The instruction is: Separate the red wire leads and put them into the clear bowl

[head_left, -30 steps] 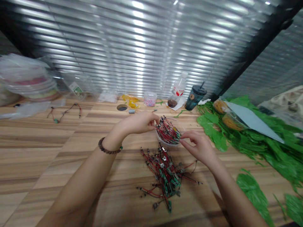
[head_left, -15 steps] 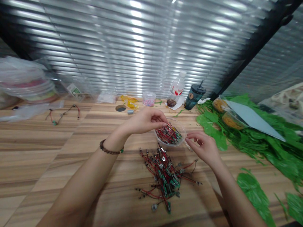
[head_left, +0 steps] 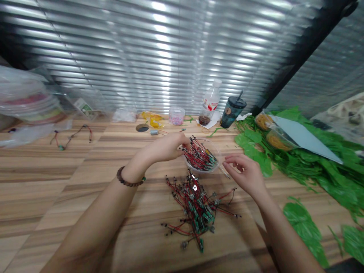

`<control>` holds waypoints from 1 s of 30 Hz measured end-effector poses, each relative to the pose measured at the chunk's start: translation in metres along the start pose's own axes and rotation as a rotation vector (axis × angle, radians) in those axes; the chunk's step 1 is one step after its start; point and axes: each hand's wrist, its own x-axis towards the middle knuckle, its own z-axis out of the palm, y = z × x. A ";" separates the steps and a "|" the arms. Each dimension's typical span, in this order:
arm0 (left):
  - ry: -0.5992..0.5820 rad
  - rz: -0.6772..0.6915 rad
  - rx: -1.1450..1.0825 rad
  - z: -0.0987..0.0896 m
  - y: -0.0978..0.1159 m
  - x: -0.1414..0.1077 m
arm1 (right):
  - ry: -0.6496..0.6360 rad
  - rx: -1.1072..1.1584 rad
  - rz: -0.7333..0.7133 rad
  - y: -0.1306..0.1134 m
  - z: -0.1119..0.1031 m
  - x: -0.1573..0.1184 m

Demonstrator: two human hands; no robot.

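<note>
A round clear tub [head_left: 217, 162] holds many red and black wires with small green boards [head_left: 199, 155]. At its left rim is my left hand [head_left: 172, 146], fingers curled together by the wire ends; what they hold is hidden. My right hand [head_left: 244, 170] is just right of the tub, thumb and fingers apart, holding nothing. A thin pale strip [head_left: 225, 173] lies between the tub and that hand. Nearer to me, a loose heap of similar wired boards [head_left: 199, 212] with small metal parts spreads on the wooden table [head_left: 142, 242].
Along the back stand a small tub of pink bits [head_left: 176, 116], a bottle [head_left: 209, 102] and a dark cup with a straw [head_left: 233, 112]. Green leaf-shaped sheets [head_left: 301, 159] cover the right side. Plastic-wrapped tubs [head_left: 28, 98] and a wired piece [head_left: 71, 140] are at left.
My left hand has moved left from over the tub to its left rim, uncovering more wires. My right hand has come slightly away from the thin strip, its fingers parted.
</note>
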 end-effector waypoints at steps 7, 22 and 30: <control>-0.013 0.009 0.055 -0.006 0.008 -0.008 | -0.338 0.111 -0.062 -0.057 0.004 -0.035; -0.105 -0.013 0.134 -0.016 0.023 -0.026 | -0.483 -0.144 0.096 -0.080 0.046 -0.146; -0.162 0.008 0.157 -0.014 0.027 -0.029 | -0.408 0.108 0.002 -0.078 0.019 -0.138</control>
